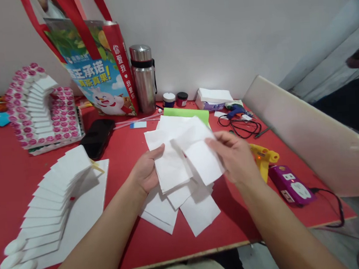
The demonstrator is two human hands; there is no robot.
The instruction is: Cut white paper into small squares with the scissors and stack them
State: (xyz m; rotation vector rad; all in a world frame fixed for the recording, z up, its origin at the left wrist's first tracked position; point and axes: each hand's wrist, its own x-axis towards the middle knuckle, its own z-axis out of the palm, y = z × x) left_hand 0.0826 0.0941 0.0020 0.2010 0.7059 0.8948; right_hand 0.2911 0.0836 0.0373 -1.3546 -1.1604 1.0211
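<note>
My left hand [147, 168] grips a small stack of white paper pieces [172, 168], its thumb pressed on top. Between the thumb and fingers of my right hand [232, 153] are more white paper pieces [205, 161], overlapping the left stack and slightly blurred. Below both hands, loose white sheets [201, 215] lie fanned on the red table. To the left stands a curved staircase-like model of folded white paper [53, 194] on a white board [100, 194], with several white ovals [17, 261] at its near end.
A yellow glue gun [264, 159] and purple power socket [292, 185] lie right, near a cable [241, 127]. At the back are a flower-covered model [42, 108], black phone [97, 137], shopping bag [96, 70], steel flask [144, 81] and two jars [169, 100]. A white panel [310, 140] leans at the right edge.
</note>
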